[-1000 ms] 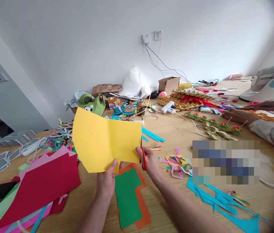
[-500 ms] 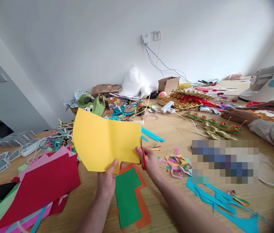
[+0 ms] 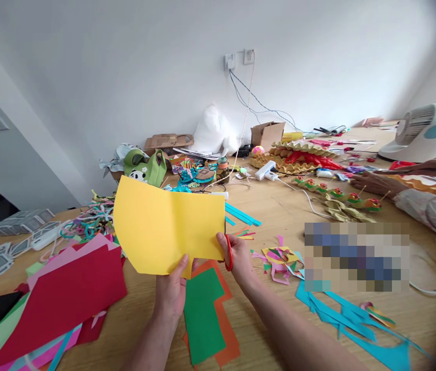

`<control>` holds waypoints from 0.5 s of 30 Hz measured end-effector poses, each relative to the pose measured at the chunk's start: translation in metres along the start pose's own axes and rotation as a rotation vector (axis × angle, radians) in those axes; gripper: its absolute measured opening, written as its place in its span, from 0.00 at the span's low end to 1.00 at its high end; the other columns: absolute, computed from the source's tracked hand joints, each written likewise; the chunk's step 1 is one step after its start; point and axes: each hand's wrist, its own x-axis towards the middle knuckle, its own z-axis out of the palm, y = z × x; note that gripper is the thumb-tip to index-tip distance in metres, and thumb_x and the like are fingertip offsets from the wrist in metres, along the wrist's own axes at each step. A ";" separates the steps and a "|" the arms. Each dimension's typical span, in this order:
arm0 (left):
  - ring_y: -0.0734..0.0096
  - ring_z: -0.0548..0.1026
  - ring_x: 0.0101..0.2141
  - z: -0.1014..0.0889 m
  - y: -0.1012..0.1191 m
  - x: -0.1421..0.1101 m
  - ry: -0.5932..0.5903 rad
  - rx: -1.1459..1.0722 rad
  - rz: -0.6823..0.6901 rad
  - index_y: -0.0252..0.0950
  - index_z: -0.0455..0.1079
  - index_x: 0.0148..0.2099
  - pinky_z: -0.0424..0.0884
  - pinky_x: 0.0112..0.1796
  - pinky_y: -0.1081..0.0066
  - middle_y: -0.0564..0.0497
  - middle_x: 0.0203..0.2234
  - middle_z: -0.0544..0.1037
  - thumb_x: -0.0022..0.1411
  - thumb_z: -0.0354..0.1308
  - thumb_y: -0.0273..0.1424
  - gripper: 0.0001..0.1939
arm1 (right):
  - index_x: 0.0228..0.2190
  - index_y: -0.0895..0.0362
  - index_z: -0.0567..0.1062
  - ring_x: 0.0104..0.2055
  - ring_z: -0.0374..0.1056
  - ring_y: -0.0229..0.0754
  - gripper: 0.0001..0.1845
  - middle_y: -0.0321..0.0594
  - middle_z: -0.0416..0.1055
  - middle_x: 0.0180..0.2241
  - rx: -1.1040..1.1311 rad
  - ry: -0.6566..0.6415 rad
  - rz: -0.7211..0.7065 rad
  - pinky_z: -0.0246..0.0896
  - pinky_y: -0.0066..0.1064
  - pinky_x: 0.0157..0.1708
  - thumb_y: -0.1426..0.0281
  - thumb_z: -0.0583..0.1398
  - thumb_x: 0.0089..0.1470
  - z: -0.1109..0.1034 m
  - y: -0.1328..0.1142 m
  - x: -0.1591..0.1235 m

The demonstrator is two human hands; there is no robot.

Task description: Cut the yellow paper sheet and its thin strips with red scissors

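A large yellow sheet of paper point(image 3: 156, 226) is held up above the table, bent by a soft crease down its middle. My left hand point(image 3: 171, 291) pinches its lower edge, thumb in front and fingers behind. My right hand point(image 3: 237, 257) is closed on red-handled scissors point(image 3: 229, 253) at the sheet's right edge; their blades are mostly hidden behind the paper. Below the hands, a green paper piece point(image 3: 204, 319) lies on top of an orange paper piece point(image 3: 229, 335) on the table.
Red sheets point(image 3: 71, 288) are stacked at the left, blue paper scraps point(image 3: 357, 319) at the right. Beyond stand a white power strip point(image 3: 266, 170), a green bag point(image 3: 152, 167) and a white fan point(image 3: 415, 131). Another person's hand point(image 3: 376, 185) is at the right.
The left part of the yellow sheet has tipped slightly down and to the left. Both hands keep their grips, and the view has shifted a little.
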 end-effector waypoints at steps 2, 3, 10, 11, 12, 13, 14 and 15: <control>0.57 0.75 0.43 0.001 0.000 0.000 -0.001 -0.008 -0.013 0.41 0.66 0.53 0.77 0.35 0.67 0.45 0.48 0.75 0.46 0.65 0.21 0.31 | 0.18 0.59 0.68 0.17 0.58 0.33 0.26 0.34 0.64 0.16 -0.013 0.014 0.009 0.55 0.24 0.15 0.48 0.60 0.44 0.001 -0.002 -0.001; 0.57 0.75 0.44 0.001 0.000 0.000 0.001 -0.011 -0.015 0.41 0.66 0.53 0.77 0.35 0.67 0.45 0.48 0.74 0.46 0.65 0.21 0.31 | 0.18 0.59 0.68 0.17 0.59 0.33 0.26 0.35 0.65 0.16 -0.016 0.022 0.012 0.56 0.24 0.15 0.47 0.59 0.44 0.001 -0.003 -0.002; 0.57 0.75 0.44 0.001 0.000 -0.001 0.010 -0.011 -0.011 0.41 0.66 0.54 0.77 0.36 0.66 0.46 0.48 0.74 0.46 0.65 0.21 0.31 | 0.17 0.59 0.66 0.16 0.57 0.32 0.28 0.34 0.62 0.15 -0.049 0.045 0.009 0.57 0.23 0.13 0.46 0.59 0.43 0.002 -0.007 -0.004; 0.58 0.76 0.43 0.002 0.000 -0.001 0.014 -0.012 -0.012 0.42 0.66 0.53 0.77 0.36 0.66 0.46 0.48 0.75 0.46 0.65 0.20 0.31 | 0.18 0.59 0.66 0.16 0.58 0.32 0.28 0.34 0.62 0.16 -0.051 0.049 0.022 0.58 0.23 0.13 0.45 0.59 0.42 0.002 -0.007 -0.004; 0.58 0.76 0.42 0.002 0.000 -0.001 0.022 -0.013 -0.013 0.42 0.67 0.53 0.77 0.36 0.67 0.46 0.47 0.75 0.46 0.65 0.20 0.31 | 0.18 0.59 0.66 0.16 0.58 0.33 0.28 0.34 0.63 0.16 -0.049 0.052 0.034 0.59 0.23 0.12 0.45 0.59 0.42 0.002 -0.007 -0.004; 0.59 0.77 0.42 0.002 0.000 -0.001 0.028 -0.014 -0.014 0.41 0.67 0.53 0.77 0.36 0.67 0.47 0.46 0.76 0.46 0.65 0.20 0.31 | 0.18 0.59 0.66 0.16 0.59 0.33 0.28 0.34 0.63 0.16 -0.044 0.054 0.044 0.59 0.23 0.12 0.45 0.59 0.41 0.002 -0.007 -0.003; 0.60 0.77 0.41 0.002 0.001 -0.001 0.031 -0.014 -0.015 0.41 0.67 0.53 0.77 0.36 0.67 0.47 0.46 0.76 0.45 0.65 0.20 0.31 | 0.18 0.59 0.66 0.17 0.60 0.33 0.28 0.34 0.64 0.16 -0.038 0.055 0.053 0.60 0.23 0.12 0.45 0.60 0.41 0.003 -0.007 -0.003; 0.60 0.77 0.40 0.003 0.001 -0.001 0.033 -0.014 -0.017 0.41 0.67 0.53 0.77 0.36 0.67 0.47 0.45 0.77 0.45 0.65 0.19 0.31 | 0.19 0.59 0.67 0.17 0.60 0.33 0.28 0.34 0.64 0.16 -0.034 0.055 0.061 0.61 0.23 0.12 0.45 0.60 0.40 0.003 -0.007 -0.003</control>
